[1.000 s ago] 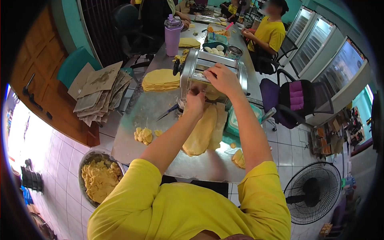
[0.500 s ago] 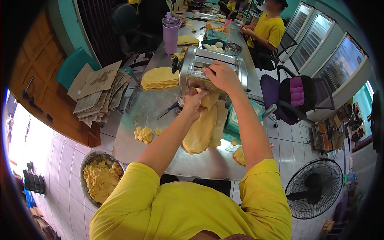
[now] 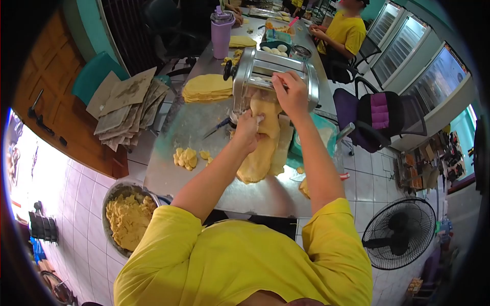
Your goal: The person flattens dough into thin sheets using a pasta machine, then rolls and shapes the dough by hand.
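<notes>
A steel dough sheeter (image 3: 278,69) stands on the metal table, and a dough sheet (image 3: 266,115) hangs down its front. My left hand (image 3: 248,132) is closed on the left edge of that sheet, below the machine. At the machine's upper front edge is my right hand (image 3: 293,95), its fingers curled together; what they hold, if anything, is hidden. Under the hanging sheet lies a long flattened piece of dough (image 3: 258,163). A knife (image 3: 217,127) with a dark handle rests left of my left hand.
Stacked dough sheets (image 3: 206,88) and a purple tumbler (image 3: 221,41) stand left of the sheeter. Dough lumps (image 3: 185,158) lie nearer. A teal container (image 3: 326,137) sits at right. On the floor are a bowl of dough (image 3: 108,224) and a fan (image 3: 400,233). A seated person (image 3: 344,35) is beyond.
More of the dough sheet now hangs below the sheeter. My left hand has moved a little lower with it. My right hand's fingers have curled in and shifted right along the machine's edge.
</notes>
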`<state>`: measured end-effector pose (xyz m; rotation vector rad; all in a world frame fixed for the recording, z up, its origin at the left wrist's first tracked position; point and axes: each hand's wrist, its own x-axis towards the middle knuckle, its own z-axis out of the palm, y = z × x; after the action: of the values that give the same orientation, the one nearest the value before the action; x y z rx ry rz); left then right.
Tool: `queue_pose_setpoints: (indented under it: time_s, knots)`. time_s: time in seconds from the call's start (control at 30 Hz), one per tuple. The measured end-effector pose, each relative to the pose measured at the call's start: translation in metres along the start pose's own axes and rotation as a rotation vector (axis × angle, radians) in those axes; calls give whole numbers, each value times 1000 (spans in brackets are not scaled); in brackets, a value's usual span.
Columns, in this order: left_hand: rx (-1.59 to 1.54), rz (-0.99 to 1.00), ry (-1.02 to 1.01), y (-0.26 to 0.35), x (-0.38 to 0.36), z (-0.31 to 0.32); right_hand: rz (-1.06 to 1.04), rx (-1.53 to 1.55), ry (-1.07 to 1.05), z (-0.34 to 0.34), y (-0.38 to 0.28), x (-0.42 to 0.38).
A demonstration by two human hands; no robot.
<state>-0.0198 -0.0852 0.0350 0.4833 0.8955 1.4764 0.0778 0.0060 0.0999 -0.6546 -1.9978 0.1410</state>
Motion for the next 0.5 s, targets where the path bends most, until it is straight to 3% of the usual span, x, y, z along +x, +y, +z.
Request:
queue_pose_setpoints:
  time_s: [0.03,0.07,0.2,0.27,0.3,0.37,0.5]
  knots:
    - [30,-2,-6,3,-4,-1,24,175,186,1,-3,-10]
    - [11,-4,-36,5,-9,-2,-1,139,282,1,-5,-26]
    - [-79,-11,-60,3,-19,-8,138,96,340,-2,-21,-89]
    - [-113,-4,-87,2,-24,-7,737,656,372,6,-27,-112]
    - [-113,-3,-93,2,-26,-7,733,653,376,6,-29,-118]
    - [-147,-1,-112,0,-30,-6,1081,1241,363,5,-32,-124]
    - [-121,5,-105,-4,-42,-7,1212,1590,305,4,-42,-122]
